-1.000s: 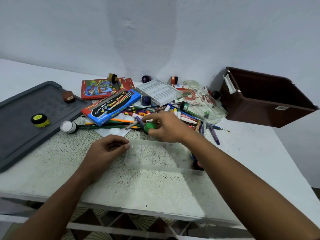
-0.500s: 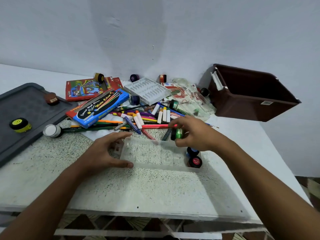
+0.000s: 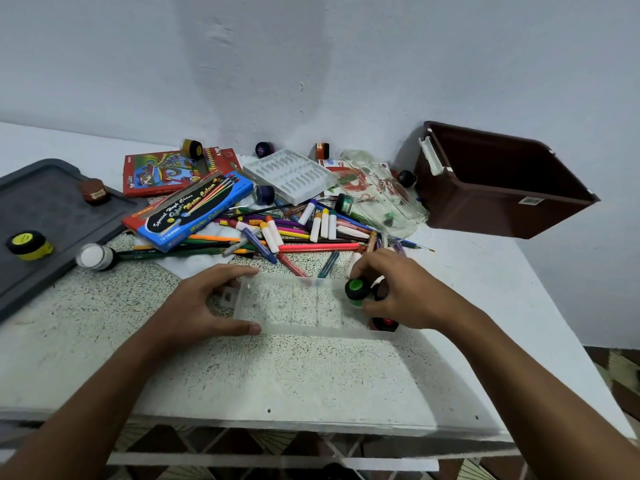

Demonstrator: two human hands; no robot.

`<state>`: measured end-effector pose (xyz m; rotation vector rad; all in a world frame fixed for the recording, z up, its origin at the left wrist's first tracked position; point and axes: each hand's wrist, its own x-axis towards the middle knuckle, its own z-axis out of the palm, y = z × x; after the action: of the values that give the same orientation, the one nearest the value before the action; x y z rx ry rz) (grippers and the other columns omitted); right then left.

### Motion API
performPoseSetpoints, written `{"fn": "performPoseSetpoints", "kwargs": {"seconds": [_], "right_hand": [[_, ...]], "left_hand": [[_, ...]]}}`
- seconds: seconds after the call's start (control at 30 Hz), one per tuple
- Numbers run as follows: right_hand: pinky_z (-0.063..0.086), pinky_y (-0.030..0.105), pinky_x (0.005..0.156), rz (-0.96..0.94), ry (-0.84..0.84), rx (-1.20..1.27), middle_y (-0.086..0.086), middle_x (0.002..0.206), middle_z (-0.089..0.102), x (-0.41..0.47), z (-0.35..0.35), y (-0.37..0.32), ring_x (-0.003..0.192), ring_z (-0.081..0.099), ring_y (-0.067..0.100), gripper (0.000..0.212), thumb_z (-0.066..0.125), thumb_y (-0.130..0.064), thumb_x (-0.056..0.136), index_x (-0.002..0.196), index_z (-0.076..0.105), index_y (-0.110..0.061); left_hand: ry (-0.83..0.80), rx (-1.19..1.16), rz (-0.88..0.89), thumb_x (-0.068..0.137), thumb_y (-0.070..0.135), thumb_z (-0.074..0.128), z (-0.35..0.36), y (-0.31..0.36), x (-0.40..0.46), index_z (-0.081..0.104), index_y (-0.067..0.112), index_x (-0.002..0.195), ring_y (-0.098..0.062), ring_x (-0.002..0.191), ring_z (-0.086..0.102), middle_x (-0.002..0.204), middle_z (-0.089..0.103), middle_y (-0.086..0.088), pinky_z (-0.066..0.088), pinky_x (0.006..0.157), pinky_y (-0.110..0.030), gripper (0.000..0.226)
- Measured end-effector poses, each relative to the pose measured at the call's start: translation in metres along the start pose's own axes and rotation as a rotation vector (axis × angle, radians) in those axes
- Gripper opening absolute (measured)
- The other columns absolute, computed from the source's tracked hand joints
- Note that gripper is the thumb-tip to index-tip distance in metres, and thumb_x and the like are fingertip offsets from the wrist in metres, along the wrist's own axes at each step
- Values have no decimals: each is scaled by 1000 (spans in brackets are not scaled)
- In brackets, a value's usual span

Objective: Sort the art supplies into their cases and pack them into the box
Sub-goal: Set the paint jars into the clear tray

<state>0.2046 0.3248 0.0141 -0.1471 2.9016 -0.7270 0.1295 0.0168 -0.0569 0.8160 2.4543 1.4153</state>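
While left hand [image 3: 207, 306] clasps clear case [image 3: 304, 306] end, right hand [image 3: 398, 292] grip pinches green paint pot [image 3: 355, 289].

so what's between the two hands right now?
Head view: the clear plastic case spans the gap. The left hand holds its left end; the right hand holds a green-capped paint pot over its right end.
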Motion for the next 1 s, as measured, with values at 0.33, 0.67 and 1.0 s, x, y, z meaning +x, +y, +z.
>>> {"fn": "performPoseSetpoints", "kwargs": {"seconds": [0.33, 0.67, 1.0], "right_hand": [[42, 20, 84, 6, 31, -103, -7, 108, 45, -5, 8, -6, 97, 42, 8, 41, 74, -25, 81, 118, 58, -29], [30, 24, 80, 35, 91, -224, -9, 111, 48, -7, 17, 0, 98, 30, 9, 43, 73, -31, 82, 121, 56, -31], [41, 31, 90, 37, 63, -234, -9, 115, 49, -2, 15, -2, 107, 37, 14, 38, 73, -29, 82, 117, 59, -28]], "left_hand": [[11, 12, 4, 44, 62, 84, 1, 0, -2, 61, 44, 120, 4, 113, 54, 120, 58, 27, 42, 87, -12, 82], [13, 22, 6, 43, 64, 83, 0, 1, -1, 62, 45, 118, 6, 112, 53, 120, 57, 28, 40, 86, -7, 81], [1, -57, -57, 51, 56, 87, -4, -2, -1, 62, 47, 118, -3, 105, 59, 110, 63, 16, 48, 88, -19, 72]]}}
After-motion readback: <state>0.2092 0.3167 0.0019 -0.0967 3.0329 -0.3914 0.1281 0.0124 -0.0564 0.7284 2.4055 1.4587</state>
